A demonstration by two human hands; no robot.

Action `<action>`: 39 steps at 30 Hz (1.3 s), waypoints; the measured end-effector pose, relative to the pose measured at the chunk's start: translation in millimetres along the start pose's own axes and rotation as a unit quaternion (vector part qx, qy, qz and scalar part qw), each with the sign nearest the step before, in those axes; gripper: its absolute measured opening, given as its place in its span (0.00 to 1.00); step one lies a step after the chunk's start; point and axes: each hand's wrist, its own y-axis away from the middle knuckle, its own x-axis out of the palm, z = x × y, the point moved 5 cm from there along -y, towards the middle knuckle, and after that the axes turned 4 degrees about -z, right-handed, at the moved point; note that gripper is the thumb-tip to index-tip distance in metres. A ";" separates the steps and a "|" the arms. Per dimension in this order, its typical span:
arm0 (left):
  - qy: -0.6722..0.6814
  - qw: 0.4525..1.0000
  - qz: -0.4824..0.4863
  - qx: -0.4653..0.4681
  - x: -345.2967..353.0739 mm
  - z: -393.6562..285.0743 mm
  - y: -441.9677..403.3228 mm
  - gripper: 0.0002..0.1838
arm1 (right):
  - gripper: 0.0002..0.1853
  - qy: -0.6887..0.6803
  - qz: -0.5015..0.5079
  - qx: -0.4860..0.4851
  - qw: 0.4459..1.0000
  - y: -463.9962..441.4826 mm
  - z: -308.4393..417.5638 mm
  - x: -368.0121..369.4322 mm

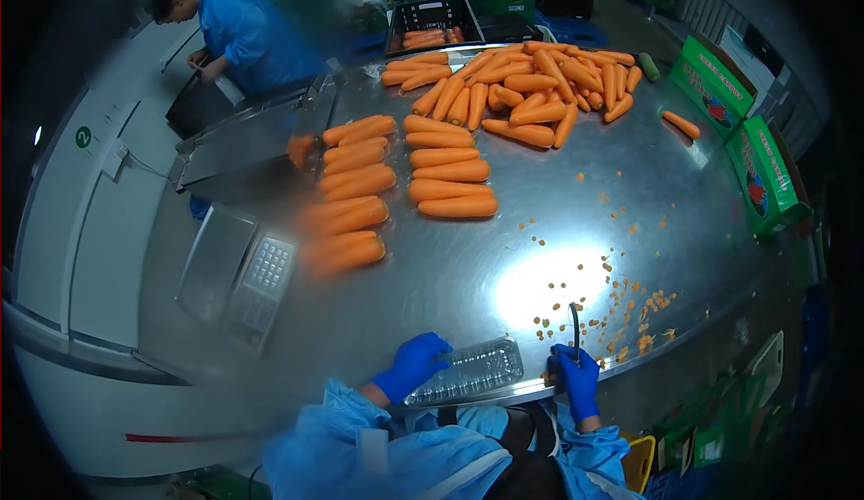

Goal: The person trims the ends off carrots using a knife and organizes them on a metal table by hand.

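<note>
My left hand (415,368), in a blue glove, is at the left end of a clear plastic tray (481,363). Its fingers are loosely bent and apart, with the thumb side by the tray's edge; no firm grip on it shows. The tray lies at the near edge of the metal table, nothing visible inside. My right hand (579,381), also gloved in blue, is closed around a knife (576,322) whose dark, narrow blade points away from me over the table. Small carrot trimmings (630,311) lie scattered around and beyond the blade.
Carrots lie in two columns (450,170) at centre-left, with a large carrot pile (531,86) behind. A scale (243,275) stands left. Green cartons (760,176) line the right edge; a black crate (434,27) is behind. A person (252,32) in blue works far left.
</note>
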 end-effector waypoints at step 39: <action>-0.261 0.961 -0.041 -0.085 -43.9 86.2 -89.3 0.10 | 0.13 0.028 0.004 0.025 0.999 3.4 4.1 1.2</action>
